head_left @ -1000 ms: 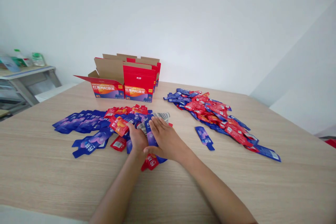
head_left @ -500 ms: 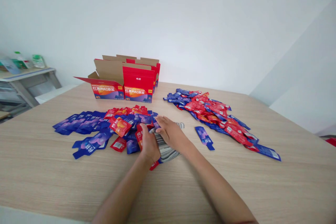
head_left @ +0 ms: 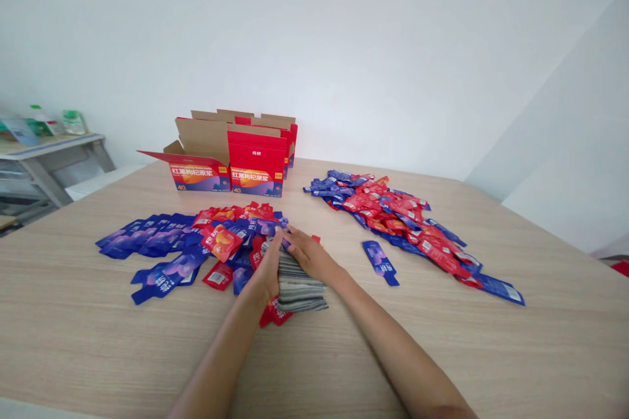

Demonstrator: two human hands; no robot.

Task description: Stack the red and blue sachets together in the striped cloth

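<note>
Both my hands hold a stack of sachets [head_left: 299,288] stood on edge on the wooden table [head_left: 98,334], its silvery edges showing. My left hand [head_left: 269,268] presses the stack's left side with fingers closed against it. My right hand [head_left: 305,254] grips the far right end. Around the hands lies a loose spread of red and blue sachets [head_left: 196,245]. One red sachet [head_left: 272,313] pokes out under the stack.
A second heap of red and blue sachets [head_left: 403,216] lies to the right, with a single blue sachet [head_left: 380,260] apart from it. Open red cardboard boxes [head_left: 236,154] stand at the table's far side. A grey shelf unit [head_left: 44,157] is off to the left.
My hands gathered flat sachets from the pile, turned them on edge and pulled them toward me as a squared stack.
</note>
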